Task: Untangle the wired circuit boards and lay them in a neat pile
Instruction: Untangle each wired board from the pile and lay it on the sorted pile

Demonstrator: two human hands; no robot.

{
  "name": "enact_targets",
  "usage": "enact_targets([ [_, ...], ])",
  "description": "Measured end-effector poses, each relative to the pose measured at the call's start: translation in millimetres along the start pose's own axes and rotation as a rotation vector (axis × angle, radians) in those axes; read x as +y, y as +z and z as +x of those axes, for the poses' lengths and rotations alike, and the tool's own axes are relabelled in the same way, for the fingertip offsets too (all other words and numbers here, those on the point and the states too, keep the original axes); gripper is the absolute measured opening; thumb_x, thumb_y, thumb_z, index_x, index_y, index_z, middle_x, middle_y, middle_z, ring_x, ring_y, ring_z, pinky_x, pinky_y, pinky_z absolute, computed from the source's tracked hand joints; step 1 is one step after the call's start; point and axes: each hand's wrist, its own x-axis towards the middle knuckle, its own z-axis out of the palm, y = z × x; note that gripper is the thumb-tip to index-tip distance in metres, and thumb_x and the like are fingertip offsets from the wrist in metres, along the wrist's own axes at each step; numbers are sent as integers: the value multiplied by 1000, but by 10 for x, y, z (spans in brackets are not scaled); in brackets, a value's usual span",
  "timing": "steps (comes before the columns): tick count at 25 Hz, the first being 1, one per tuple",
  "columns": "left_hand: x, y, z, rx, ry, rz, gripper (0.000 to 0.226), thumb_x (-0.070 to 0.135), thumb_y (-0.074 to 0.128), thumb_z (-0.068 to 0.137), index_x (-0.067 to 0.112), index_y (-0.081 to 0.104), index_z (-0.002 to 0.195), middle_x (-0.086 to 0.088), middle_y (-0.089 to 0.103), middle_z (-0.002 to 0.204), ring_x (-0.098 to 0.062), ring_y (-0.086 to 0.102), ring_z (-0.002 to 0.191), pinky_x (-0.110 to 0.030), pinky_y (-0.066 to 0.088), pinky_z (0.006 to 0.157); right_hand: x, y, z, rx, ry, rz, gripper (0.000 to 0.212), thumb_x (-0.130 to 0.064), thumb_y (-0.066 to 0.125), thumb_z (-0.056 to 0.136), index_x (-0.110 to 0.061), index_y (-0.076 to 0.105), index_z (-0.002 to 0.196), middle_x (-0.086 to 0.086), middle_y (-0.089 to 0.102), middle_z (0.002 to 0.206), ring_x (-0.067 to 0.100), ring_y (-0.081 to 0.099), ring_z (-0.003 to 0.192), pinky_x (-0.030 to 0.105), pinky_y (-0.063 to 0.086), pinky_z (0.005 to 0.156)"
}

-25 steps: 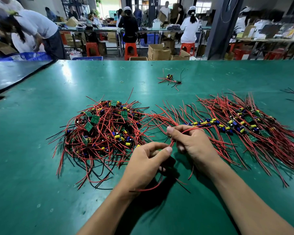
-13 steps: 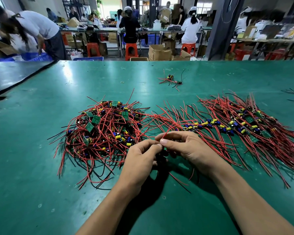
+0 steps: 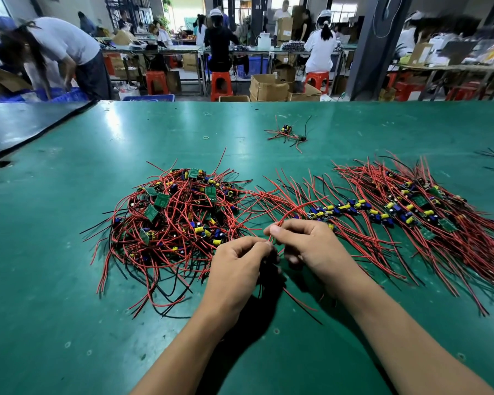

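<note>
Head camera showed the left hand (image 3: 237,269) and right hand (image 3: 311,246) at six o'clock, fingers pinching red wires (image 3: 285,214). A messy heap (image 3: 177,218) lay at ten o'clock, a tidy row (image 3: 411,212) at two o'clock

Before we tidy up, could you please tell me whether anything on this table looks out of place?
Yes: a small stray bundle lies alone far out on the table, apart from the tangle on the left and the combed pile on the right. A small ring lies loose near it.
</note>
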Motion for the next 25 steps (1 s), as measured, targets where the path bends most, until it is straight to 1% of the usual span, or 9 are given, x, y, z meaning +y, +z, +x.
enact_targets([
  [2, -10, 8, -8, -21, 8, 43, 17, 17, 64, 83, 7, 73, 73, -18, 71, 76, -49, 67, 78, -62, 51, 78, -2, -37, 44, 108, -3, 48, 18, -20, 67, 94, -7, 74, 83, -6, 48, 48, 8, 35, 36, 15, 27, 38],
  [4, -15, 16, -8, -46, 15, 74, 17, 15, 64, 86, 8, 74, 73, -17, 72, 78, -49, 67, 80, -59, 53, 79, -13, -78, 80, 181, -23, 124, 18, -16, 65, 95, -5, 73, 83, -6, 51, 54, 7, 34, 37, 17, 26, 37],
  [8, -9, -3, -13, -77, 17, 93, 20, 8, 62, 90, 6, 74, 75, -15, 73, 77, -24, 66, 63, -29, 49, 58, -41, -119, 90, 227, 1, 279, 24, -22, 64, 95, -8, 73, 77, -4, 47, 58, 5, 32, 36, 17, 24, 35],
  [10, 7, -12, -20, -93, 6, 84, 19, 8, 62, 90, 5, 74, 76, -15, 73, 78, -17, 62, 57, -23, 47, 53, -74, -145, 97, 231, 39, 386, 25, -23, 63, 95, -7, 71, 76, -4, 46, 58, 3, 30, 35, 16, 23, 34],
  [14, 19, -9, -23, -118, 12, 66, 18, 7, 62, 89, 3, 74, 76, -16, 73, 78, -19, 60, 60, -26, 47, 55, -135, -182, 90, 156, 147, 566, 27, -27, 67, 84, -9, 66, 63, -5, 39, 55, 1, 25, 31, 15, 21, 29],
  [17, 13, -32, -16, -136, 1, 62, 19, 7, 62, 89, 2, 73, 74, -19, 73, 79, -23, 59, 63, -30, 47, 60, -167, -204, 86, 143, 146, 571, 23, -28, 71, 76, -8, 63, 69, -5, 38, 56, 1, 25, 31, 14, 20, 29],
  [21, 7, -53, -5, -170, -26, 68, 17, 9, 64, 88, 5, 74, 75, -16, 74, 78, -24, 63, 68, -32, 50, 65, -194, -263, 82, 184, 156, 671, 25, -28, 70, 80, -8, 62, 67, -5, 38, 56, 1, 25, 31, 14, 21, 29],
  [23, -4, -55, -4, -185, -28, 79, 16, 10, 65, 87, 8, 75, 75, -14, 74, 77, -25, 62, 70, -34, 49, 68, -209, -264, 81, 188, 207, 755, 36, -28, 67, 87, -9, 60, 56, -5, 36, 53, 2, 24, 29, 15, 20, 27],
  [25, -10, -57, -5, -191, -23, 97, 17, 11, 66, 87, 11, 76, 73, -11, 74, 75, -24, 59, 69, -36, 46, 68, -224, -256, 86, 183, 256, 804, 43, -29, 62, 93, -9, 57, 55, -4, 35, 52, 2, 23, 28, 15, 19, 27],
])
